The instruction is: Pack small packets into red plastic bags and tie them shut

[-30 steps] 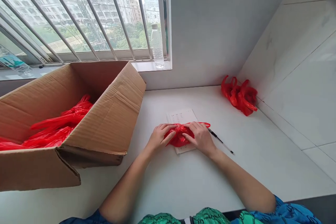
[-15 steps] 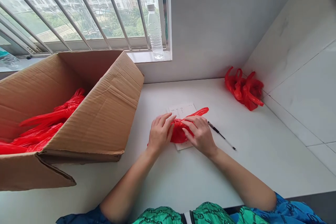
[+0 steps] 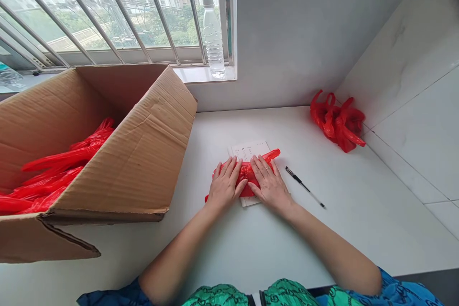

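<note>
A red plastic bag [image 3: 246, 172] lies flattened on the white table, over a sheet of paper with writing [image 3: 251, 150]. My left hand [image 3: 225, 185] rests flat on the bag's left part, fingers stretched out. On its right part lies my right hand [image 3: 269, 183], also flat with the fingers extended. The two thumbs nearly meet over the bag's middle. One end of the bag sticks out past my right fingers, and a small tip shows left of my left hand. A black pen [image 3: 304, 186] lies to the right of my right hand.
An open cardboard box [image 3: 132, 153] with several red plastic bags [image 3: 68, 162] inside stands at the left. More crumpled red bags [image 3: 337, 119] sit in the back right corner by the tiled wall. A water bottle [image 3: 213, 40] stands on the windowsill.
Both hands have gone from bent fingers gathering the bag to lying flat on it. The bag now looks flatter and wider under them.
</note>
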Available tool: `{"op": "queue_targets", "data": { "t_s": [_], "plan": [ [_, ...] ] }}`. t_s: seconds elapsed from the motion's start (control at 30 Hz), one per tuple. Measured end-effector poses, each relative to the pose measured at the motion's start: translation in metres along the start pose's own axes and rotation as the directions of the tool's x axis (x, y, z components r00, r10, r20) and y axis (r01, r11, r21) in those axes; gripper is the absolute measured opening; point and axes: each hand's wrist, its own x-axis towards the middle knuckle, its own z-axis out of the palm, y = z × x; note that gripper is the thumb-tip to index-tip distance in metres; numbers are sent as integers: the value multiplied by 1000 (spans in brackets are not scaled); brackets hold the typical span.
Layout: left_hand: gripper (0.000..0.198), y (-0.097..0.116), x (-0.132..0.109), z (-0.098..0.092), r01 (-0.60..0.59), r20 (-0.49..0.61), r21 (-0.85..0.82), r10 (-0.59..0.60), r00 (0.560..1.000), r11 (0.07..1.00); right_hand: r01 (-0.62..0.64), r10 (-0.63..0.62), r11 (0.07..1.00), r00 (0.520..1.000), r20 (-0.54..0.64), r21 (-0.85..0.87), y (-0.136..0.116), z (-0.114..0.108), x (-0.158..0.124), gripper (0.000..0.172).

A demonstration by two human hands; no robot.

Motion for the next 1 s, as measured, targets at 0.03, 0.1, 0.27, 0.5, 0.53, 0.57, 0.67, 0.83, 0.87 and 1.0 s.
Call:
{"op": "queue_targets", "data": {
  "t_s": [0.03, 0.1, 0.27, 0.5, 0.53, 0.57, 0.67, 0.83, 0.87, 1.0],
  "plan": [
    [57, 0, 0, 1, 1, -3, -2, -1, 1000, 1000, 0, 0, 1000, 1000, 0, 0, 0, 0, 0, 71],
    [57, 0, 0, 1, 2, -6, 0, -2, 1000, 1000, -1, 1, 1000, 1000, 4, -2, 0, 0, 0, 71],
    [57, 0, 0, 1, 8, 7, 15, -8, 1000, 1000, -4, 4, 1000, 1000, 11, -4, 0, 0, 0, 69],
    [57, 1, -1, 2, 18, 2, 6, -18, 1000, 1000, -4, 4, 1000, 1000, 18, -3, 0, 1, 0, 69],
    [57, 1, -1, 3, 17, 1, 4, -17, 1000, 1000, -6, 6, 1000, 1000, 18, -3, 0, 1, 0, 69],
    [57, 1, -1, 3, 16, 0, 1, -16, 1000, 1000, -7, 7, 1000, 1000, 17, -3, 0, 1, 0, 69],
    [57, 1, 0, 3, 16, 1, -5, -16, 1000, 1000, -5, 5, 1000, 1000, 17, -3, 0, 2, 0, 68],
    [57, 1, 0, 2, 22, 12, -10, -22, 1000, 1000, -4, 4, 1000, 1000, 26, -3, 0, 2, 0, 67],
    [58, 1, 0, 2, 23, 15, -11, -23, 1000, 1000, -4, 4, 1000, 1000, 26, -1, 0, 2, 0, 67],
    [57, 1, 0, 3, 23, 15, -12, -23, 1000, 1000, -1, 1, 1000, 1000, 25, 5, 0, 1, 0, 67]
  ]
}}
